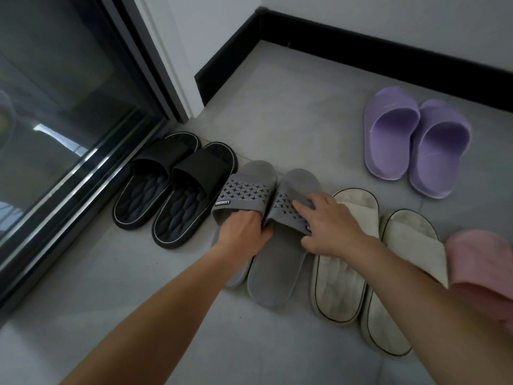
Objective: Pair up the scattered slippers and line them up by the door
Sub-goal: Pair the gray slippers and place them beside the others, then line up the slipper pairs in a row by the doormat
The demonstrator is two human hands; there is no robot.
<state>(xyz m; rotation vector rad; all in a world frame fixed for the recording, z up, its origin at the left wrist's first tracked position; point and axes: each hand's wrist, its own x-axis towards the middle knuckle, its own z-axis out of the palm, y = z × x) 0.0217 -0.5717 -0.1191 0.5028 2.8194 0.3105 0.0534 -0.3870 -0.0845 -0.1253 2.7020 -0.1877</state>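
Observation:
Two grey slippers lie side by side on the floor. My left hand [245, 230] grips the strap of the left grey slipper [245, 194]. My right hand [331, 227] holds the strap of the right grey slipper [277, 273], fingers over it and thumb under its edge. A black pair [172, 187] stands to their left beside the glass door [63, 112]. A cream pair [361, 262] lies to their right, partly under my right forearm. A purple pair [416, 143] sits farther back on the right. One pink slipper [480, 268] shows at the right edge.
A black baseboard [361, 48] runs along the white wall at the back. The dark door track [55, 218] borders the floor on the left. Grey floor tiles [291, 112] lie between the row and the wall.

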